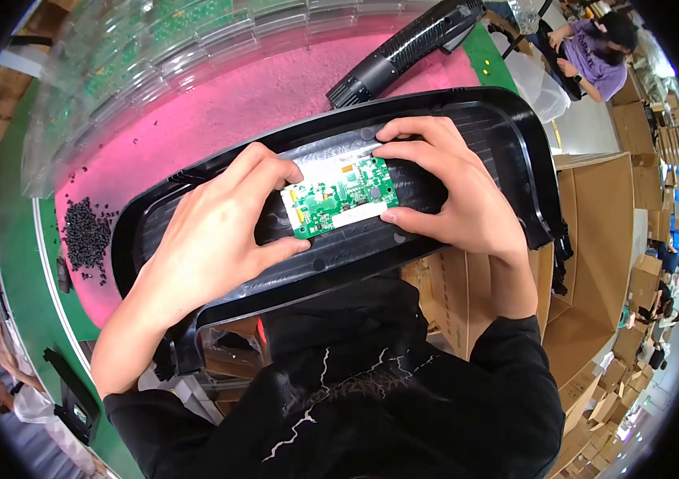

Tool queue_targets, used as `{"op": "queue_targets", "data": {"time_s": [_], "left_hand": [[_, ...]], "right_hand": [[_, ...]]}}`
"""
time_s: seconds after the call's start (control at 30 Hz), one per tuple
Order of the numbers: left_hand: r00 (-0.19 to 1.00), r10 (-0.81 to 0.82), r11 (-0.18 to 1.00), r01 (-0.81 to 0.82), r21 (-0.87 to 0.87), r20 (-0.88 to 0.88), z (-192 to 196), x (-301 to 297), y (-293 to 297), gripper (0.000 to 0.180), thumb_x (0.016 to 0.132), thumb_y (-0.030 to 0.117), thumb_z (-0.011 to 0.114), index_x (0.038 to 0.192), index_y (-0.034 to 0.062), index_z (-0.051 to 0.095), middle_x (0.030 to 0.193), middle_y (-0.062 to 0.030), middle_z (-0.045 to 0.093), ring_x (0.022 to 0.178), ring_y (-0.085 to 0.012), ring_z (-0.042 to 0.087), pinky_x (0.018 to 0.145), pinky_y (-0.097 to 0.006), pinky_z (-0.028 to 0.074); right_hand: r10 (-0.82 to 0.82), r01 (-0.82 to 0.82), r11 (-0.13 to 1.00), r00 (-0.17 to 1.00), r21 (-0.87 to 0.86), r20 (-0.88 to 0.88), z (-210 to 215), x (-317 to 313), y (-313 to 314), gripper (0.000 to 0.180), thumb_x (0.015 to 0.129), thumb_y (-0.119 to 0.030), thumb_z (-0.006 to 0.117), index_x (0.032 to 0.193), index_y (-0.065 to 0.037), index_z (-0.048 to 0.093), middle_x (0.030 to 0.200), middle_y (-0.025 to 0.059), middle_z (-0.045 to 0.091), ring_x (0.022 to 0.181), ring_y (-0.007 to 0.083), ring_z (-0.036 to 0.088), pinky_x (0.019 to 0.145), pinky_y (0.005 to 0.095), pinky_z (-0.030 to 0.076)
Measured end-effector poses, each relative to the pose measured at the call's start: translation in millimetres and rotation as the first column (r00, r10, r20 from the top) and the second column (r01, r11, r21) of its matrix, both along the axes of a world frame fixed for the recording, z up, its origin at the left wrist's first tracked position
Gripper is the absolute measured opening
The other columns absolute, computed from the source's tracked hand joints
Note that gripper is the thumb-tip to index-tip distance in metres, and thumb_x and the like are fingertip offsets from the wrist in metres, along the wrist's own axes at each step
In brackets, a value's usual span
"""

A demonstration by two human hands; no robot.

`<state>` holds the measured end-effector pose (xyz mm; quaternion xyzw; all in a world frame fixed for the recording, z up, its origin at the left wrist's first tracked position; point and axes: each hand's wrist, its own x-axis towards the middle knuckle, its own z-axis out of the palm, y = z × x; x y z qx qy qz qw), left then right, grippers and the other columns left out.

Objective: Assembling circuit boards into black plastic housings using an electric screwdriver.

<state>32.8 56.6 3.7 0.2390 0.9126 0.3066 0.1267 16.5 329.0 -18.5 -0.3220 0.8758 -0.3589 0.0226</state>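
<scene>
A green circuit board (339,197) with white connectors along its edges lies between my two hands, over the inside of a long black plastic housing (220,209). My left hand (224,211) grips the board's left end between thumb and fingers. At the opposite end, my right hand (455,188) holds the board's corners, thumb at the lower one and fingertips at the upper. Whether the board touches the housing floor I cannot tell. Bright light reflects off the housing just behind the board.
A black electric screwdriver (403,54) lies on the pink mat (196,104) behind the housing. A heap of small black screws (86,233) sits at left. Clear plastic trays (172,56) stand at the back. Open cardboard boxes (587,239) are at right; a person in purple (595,60) sits far right.
</scene>
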Motion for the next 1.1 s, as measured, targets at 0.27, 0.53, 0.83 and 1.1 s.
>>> {"op": "queue_targets", "data": {"time_s": [0.27,0.53,0.83,1.1], "left_hand": [[1.0,-0.017,1.0,0.017,-0.023,-0.02,-0.6,-0.2,-5.3,0.057,0.065,0.012,0.084,0.113,0.0041,0.054,0.11,-0.0102,0.056,0.097,-0.0343,0.06,0.077,-0.04,0.049],[0.992,-0.095,0.994,0.09,-0.06,-0.085,-5.7,2.3,-12.9,0.056,0.073,0.02,0.08,0.117,0.0045,0.049,0.112,-0.0115,0.053,0.097,-0.0334,0.062,0.076,-0.042,0.052],[0.86,0.163,0.968,-0.045,0.247,-0.483,20.8,10.7,-51.2,0.032,0.083,0.017,0.073,0.109,0.0027,0.061,0.083,-0.0098,0.065,0.073,-0.0267,0.066,0.064,-0.036,0.052],[0.786,0.405,0.732,-0.585,-0.349,-0.468,-2.0,39.9,-179.3,0.038,0.075,-0.002,0.068,0.111,0.0034,0.059,0.107,-0.0127,0.057,0.107,-0.0343,0.055,0.089,-0.042,0.046]], "right_hand": [[0.015,-0.015,1.0,1.0,-0.005,-0.023,-2.9,-1.4,-3.3,0.054,0.067,-0.008,0.08,0.117,-0.002,0.06,0.126,0.0109,0.054,0.118,0.0321,0.048,0.101,0.0392,0.041],[-0.042,0.043,0.998,0.999,0.046,-0.02,7.2,4.0,-13.4,0.055,0.062,-0.006,0.08,0.114,-0.001,0.062,0.122,0.0128,0.057,0.114,0.0328,0.051,0.099,0.0398,0.041],[-0.086,0.089,0.993,0.995,-0.076,0.045,6.3,7.5,-13.8,0.07,0.06,-0.002,0.077,0.123,-0.003,0.048,0.132,0.0139,0.048,0.123,0.0278,0.044,0.108,0.0374,0.032],[-0.4,0.398,0.916,0.903,-0.044,-0.159,48.1,-33.2,28.0,0.051,0.087,-0.007,0.062,0.136,-0.008,0.046,0.12,0.0052,0.052,0.107,0.0139,0.048,0.095,0.0264,0.036]]}}
